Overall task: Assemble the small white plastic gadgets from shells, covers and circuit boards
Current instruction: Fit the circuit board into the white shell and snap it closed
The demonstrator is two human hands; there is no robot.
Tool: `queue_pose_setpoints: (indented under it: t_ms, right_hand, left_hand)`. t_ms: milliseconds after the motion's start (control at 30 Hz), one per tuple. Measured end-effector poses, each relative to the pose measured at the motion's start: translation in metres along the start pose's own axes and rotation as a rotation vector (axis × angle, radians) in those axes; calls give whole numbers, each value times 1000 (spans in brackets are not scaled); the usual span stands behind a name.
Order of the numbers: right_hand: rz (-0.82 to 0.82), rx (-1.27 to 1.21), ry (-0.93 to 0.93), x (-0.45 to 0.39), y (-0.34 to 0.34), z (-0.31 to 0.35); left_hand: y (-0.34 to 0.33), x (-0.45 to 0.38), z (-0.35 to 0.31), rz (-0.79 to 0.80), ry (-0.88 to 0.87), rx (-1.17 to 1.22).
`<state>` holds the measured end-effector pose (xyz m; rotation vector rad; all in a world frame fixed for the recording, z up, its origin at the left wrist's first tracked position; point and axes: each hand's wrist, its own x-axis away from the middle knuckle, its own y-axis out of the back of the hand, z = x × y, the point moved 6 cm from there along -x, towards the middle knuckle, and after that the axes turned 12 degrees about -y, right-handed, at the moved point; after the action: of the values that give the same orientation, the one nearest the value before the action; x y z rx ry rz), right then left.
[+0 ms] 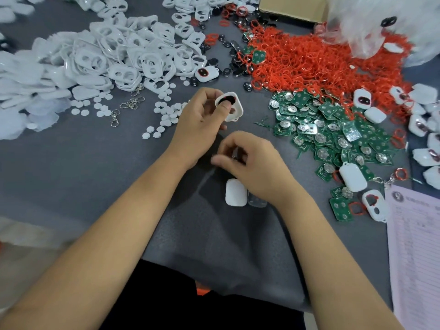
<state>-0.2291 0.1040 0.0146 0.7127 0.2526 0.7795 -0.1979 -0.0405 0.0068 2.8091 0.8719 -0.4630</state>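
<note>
Both bare forearms reach in from the near edge and converge toward the middle. The left hand (198,120) is raised farther out, fingers curled, thumb pressed forward. The right hand (250,160) sits nearer, just right of it, fingers curled inward, its fingertips blurred.

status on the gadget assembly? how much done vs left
Early. Done: a few closed white gadgets lie at the right edge. In hand: left hand holds a shell, thumb on its black insert; right hand pinches a small blurred part. Left: large piles of shells and circuit boards.
</note>
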Motion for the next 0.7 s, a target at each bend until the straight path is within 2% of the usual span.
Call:
queue_pose_setpoints:
  t_ms: [133,233,333,467,700]
  right_hand:
    - [-170,-457,-40,-5,27,-9]
    - [-245,-628,-124,-7,37,-25]
    - [-275,-719,-182,-7,38,-34]
    - [-310,-816,-168,-8,38,-34]
    - [-296,-854,-198,-10,35,-34]
  left_hand:
    - [0,0,1,16,0,-40]
    - [1,0,4,11,21,-7]
    - [-2,1,4,66,-7,15]
    - [-9,3,0,130,-40,-3]
    - [-11,6,1,160,-17,33]
